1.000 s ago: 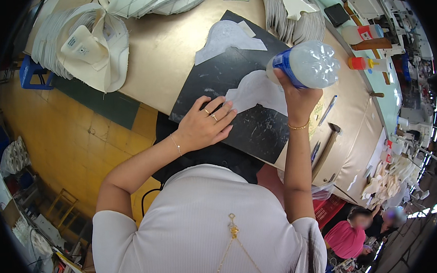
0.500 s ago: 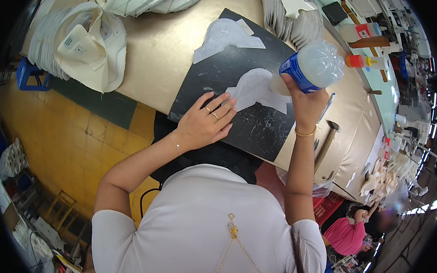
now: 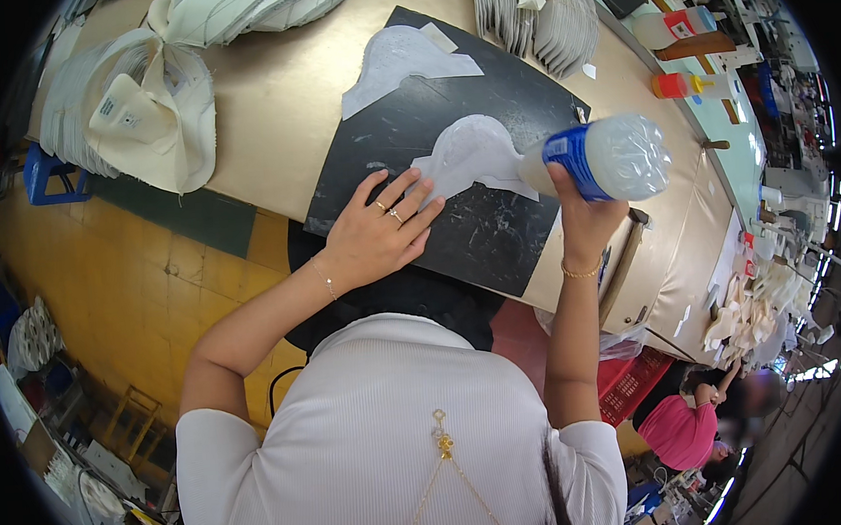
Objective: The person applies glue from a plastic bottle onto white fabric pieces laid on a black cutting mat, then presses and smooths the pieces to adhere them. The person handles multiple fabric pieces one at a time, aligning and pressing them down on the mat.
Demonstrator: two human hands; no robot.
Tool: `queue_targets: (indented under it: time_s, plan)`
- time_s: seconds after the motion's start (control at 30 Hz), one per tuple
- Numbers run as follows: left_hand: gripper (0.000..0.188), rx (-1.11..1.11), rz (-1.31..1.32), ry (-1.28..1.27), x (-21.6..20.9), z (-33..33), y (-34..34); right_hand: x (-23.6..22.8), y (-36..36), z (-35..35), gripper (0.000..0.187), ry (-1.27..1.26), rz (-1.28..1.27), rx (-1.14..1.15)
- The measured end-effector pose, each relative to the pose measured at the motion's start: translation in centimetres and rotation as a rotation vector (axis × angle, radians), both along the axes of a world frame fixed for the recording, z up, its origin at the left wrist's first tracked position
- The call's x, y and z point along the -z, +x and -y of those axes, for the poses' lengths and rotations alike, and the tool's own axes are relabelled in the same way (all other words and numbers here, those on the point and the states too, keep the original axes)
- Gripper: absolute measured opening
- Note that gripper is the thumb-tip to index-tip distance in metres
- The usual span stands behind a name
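A clear plastic bottle [image 3: 626, 157] with a blue label and whitish contents is gripped in my right hand [image 3: 589, 220], fingers wrapped round it. It lies tipped nearly level, its narrow end pointing left at the right edge of a pale grey curved piece [image 3: 477, 155]. Whether that end touches the piece I cannot tell. My left hand [image 3: 381, 228] rests flat with fingers spread, fingertips on the piece's left end. Beneath is a dark, scuffed board [image 3: 481, 240]. Farther back on it lies a second curved grey piece [image 3: 396, 59], a small cream scrap [image 3: 438, 37] beside it.
Stacked cream pieces [image 3: 147, 125] stand at the far left of the table [image 3: 261, 128], and another stack [image 3: 561, 32] at the back right. A hammer [image 3: 623, 266] lies right of my right forearm. Squeeze bottles [image 3: 678, 85] stand along the right. Another person [image 3: 681, 429] sits lower right.
The bottle has swung from a slant to nearly level, its narrow end staying by the piece's right edge. My left hand keeps its place on the piece. The whole view has shifted slightly.
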State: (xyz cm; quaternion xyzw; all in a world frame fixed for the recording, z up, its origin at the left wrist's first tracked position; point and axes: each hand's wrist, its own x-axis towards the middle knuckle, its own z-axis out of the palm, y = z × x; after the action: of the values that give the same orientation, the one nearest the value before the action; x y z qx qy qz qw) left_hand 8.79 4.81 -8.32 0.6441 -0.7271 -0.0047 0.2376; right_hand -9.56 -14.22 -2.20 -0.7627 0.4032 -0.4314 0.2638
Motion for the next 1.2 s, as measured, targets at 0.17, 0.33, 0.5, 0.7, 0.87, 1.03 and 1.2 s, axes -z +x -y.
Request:
queue_targets:
  time_s: [0.17, 0.33, 0.5, 0.7, 0.87, 1.03, 1.2]
  plan:
    - [0.042, -0.002, -0.009, 0.021, 0.0, -0.1, 0.0, -1.1, 0.0, 0.3, 0.052, 0.138, 0.047, 0.024]
    - [0.039, 0.004, -0.003, 0.025, 0.2, 0.0, 0.0, -0.7, 4.7, -1.2, 0.051, -0.105, 0.01, -0.223]
    - [0.04, 0.003, -0.008, 0.007, 0.4, -0.2, 0.0, -1.0, 2.4, -1.5, 0.042, -0.053, -0.059, -0.159]
    - [0.04, -0.004, 0.004, 0.006, 0.2, -0.1, -0.1, -2.0, 2.3, -0.8, 0.038, -0.029, -0.049, -0.047]
    - [0.037, -0.002, -0.001, 0.0, 0.3, 0.1, -0.1, -0.2, 5.7, -2.6, 0.04, -0.095, -0.071, -0.202]
    - [0.036, -0.016, -0.016, -0.025, 0.4, 0.0, -0.1, -0.7, 1.3, 0.3, 0.042, 0.03, -0.069, -0.02]
    - [0.035, -0.013, 0.004, -0.015, 0.2, 0.0, -0.1, -1.7, 5.0, -1.6, 0.043, 0.107, 0.085, -0.108]
